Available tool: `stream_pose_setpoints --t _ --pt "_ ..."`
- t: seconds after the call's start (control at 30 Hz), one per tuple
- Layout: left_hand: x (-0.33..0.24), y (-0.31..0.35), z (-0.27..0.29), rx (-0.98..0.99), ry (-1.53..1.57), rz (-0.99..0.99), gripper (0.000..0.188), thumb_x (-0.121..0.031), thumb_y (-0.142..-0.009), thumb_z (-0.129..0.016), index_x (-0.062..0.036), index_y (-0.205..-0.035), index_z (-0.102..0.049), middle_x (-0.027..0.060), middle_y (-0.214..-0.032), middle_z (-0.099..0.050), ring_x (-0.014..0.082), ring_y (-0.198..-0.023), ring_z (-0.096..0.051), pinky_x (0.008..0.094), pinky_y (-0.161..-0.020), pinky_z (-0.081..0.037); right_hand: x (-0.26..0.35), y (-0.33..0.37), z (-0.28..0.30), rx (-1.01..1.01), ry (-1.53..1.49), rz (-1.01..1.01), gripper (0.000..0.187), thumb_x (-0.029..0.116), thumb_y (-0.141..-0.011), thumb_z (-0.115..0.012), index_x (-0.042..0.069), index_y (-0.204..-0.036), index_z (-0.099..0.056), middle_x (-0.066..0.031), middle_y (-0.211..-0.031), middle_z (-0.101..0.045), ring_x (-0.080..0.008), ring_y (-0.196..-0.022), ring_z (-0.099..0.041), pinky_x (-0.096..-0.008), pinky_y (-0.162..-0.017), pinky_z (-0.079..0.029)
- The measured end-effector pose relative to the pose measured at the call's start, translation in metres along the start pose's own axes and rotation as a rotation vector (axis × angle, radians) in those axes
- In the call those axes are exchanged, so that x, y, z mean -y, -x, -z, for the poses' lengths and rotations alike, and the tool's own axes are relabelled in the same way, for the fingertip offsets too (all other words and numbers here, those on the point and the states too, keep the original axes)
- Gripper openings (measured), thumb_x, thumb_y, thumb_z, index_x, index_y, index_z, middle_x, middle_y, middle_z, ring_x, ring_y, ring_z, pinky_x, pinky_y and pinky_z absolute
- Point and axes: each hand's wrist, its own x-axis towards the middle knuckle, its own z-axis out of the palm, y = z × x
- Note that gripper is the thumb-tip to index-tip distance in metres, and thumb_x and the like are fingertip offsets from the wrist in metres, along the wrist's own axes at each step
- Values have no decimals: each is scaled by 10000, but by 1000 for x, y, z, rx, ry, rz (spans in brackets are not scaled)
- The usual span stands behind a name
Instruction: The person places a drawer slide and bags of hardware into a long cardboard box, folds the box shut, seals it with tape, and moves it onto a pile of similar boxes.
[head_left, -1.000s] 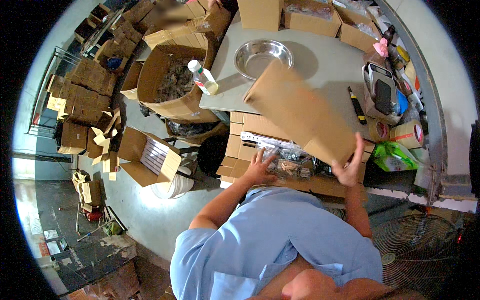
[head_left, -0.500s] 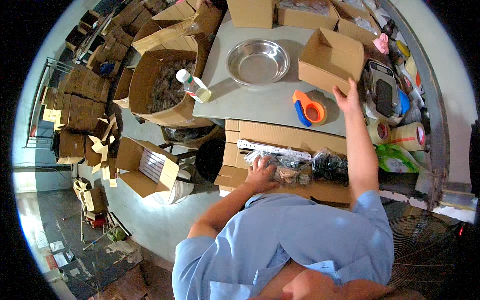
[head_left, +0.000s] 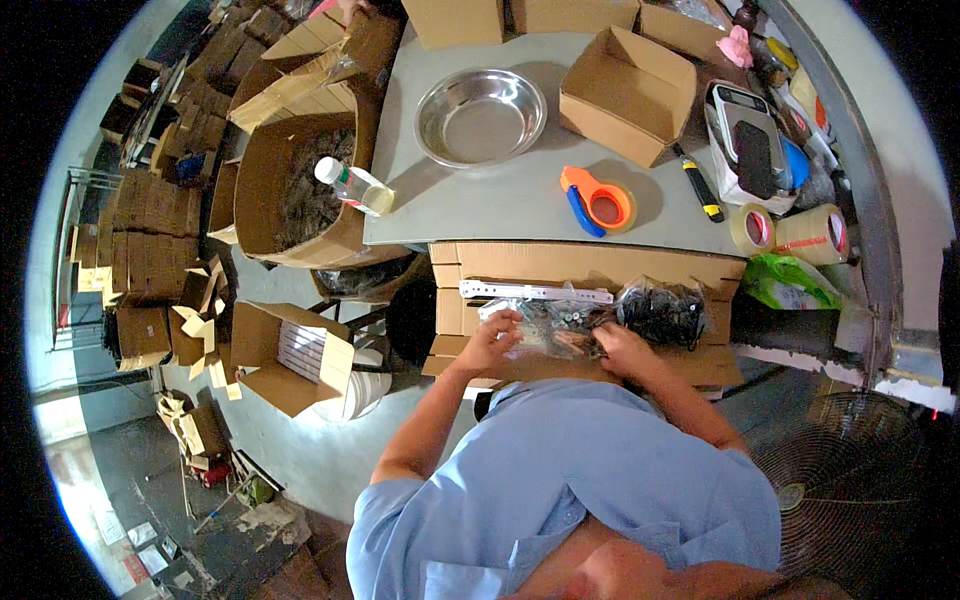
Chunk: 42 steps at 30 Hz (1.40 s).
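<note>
In front of me lies an open cardboard carton (head_left: 590,258), its flaps spread, at the near edge of the table. Inside, a clear plastic bag of small metal fittings (head_left: 550,322) rests below a white slotted metal rail (head_left: 535,291). Fingers of my left hand (head_left: 488,343) are closed on the bag's left edge. My right hand (head_left: 627,352) has its fingers curled at the bag's right end, by some brownish pieces; its fingertips are partly hidden. Beside that hand sits another clear bag with black parts (head_left: 662,312).
On the grey table (head_left: 400,225) stand a steel bowl (head_left: 480,118), an open cardboard box (head_left: 628,95), an orange tape dispenser (head_left: 598,200), a yellow-black utility knife (head_left: 699,188), a bottle (head_left: 354,187) and a scale (head_left: 745,140). A fan (head_left: 835,490) stands at the right.
My right hand has left the cardboard box on the table and come down to the bag of fittings. My left hand has shifted slightly left and closed. The utility knife is now visible.
</note>
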Motion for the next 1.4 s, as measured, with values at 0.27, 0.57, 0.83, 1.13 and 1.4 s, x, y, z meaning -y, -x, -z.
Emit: stream_pose_setpoints --t 0.27,0.57,0.83,1.13,1.4 --pt "-3 -7 0 -273 -145 -67 300 -187 -842 -593 -51 -1096 -511 104 -1122 -494 216 -992 -472 365 -839 -407 35 16 70 266 65 -233 239 131 -673 -546 51 -897 -529 -191 -798 -589 -374 -788 -572 -452 -683 -445" --pt "-36 1 -41 105 -1053 -86 484 -166 -796 -539 -211 -1265 -426 100 -1457 -202 356 -1345 -141 620 -1015 -183 47 -2 113 -149 -46 -40 447 49 -701 -529 105 -1144 -552 -188 -1013 -579 -346 -957 -551 -414 -829 -441" --pt "-33 -6 -29 107 -1120 124 634 -343 -858 -486 -178 -1406 -213 32 -1498 -66 282 -1370 -85 625 -1030 -125 29 -9 -3 -242 307 46 450 64 -718 -554 290 -1100 -630 -77 -1102 -507 -267 -1046 -460 -433 -881 -363" --pt "-75 11 -25 478 -1136 -26 799 -420 -795 -590 -150 -1418 -169 73 -1500 -19 344 -1368 -3 658 -1010 -81 -31 -26 79 -487 213 -315 586 277 -705 -638 118 -1247 -479 -138 -1318 -391 -357 -1208 -356 -579 -949 -273" --pt "-75 -33 -71 482 -1195 -425 796 -272 -669 -701 -96 -1348 -323 116 -1437 -250 335 -1330 -205 525 -1028 -274 -26 -14 104 -169 391 -508 790 488 -775 -572 111 -1388 -245 -88 -1455 -215 -377 -1323 -187 -588 -1035 -164"
